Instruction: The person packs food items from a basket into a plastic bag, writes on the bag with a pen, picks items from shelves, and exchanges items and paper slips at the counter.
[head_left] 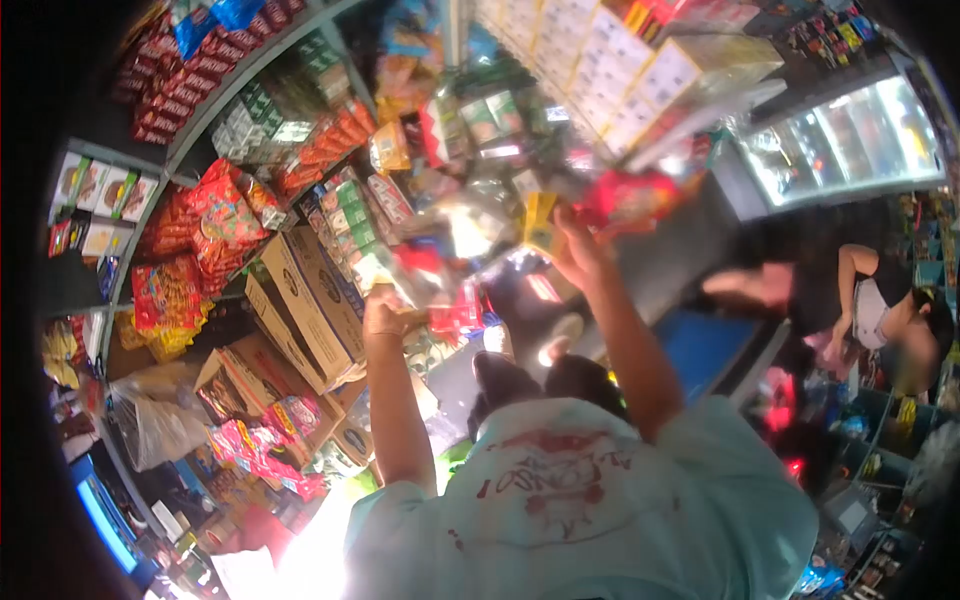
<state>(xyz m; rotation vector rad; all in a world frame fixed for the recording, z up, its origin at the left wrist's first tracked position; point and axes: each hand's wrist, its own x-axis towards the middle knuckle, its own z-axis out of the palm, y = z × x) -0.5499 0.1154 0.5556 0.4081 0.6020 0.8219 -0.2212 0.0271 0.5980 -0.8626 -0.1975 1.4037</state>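
My right hand (582, 252) is closed on a yellow packet (540, 222), with the thumb and fingers along its edge. My left hand (387, 314) is at the edge of the stacked goods, fingers bent around something pale and shiny that blur and glare hide. Just right of that hand is a red packet (460, 310). Beyond both hands lies a heap of clear-wrapped packs (475, 225), partly washed out by light. Small green-and-white boxes (355, 215) stand in rows beyond the left hand.
Cardboard boxes (305, 310) and red snack bags (225, 205) fill the left shelving. White cartons (600, 65) are stacked at the top. A lit glass-door fridge (845, 140) stands at the right, near another person (870, 300). A blue surface (690, 350) lies right of my arm.
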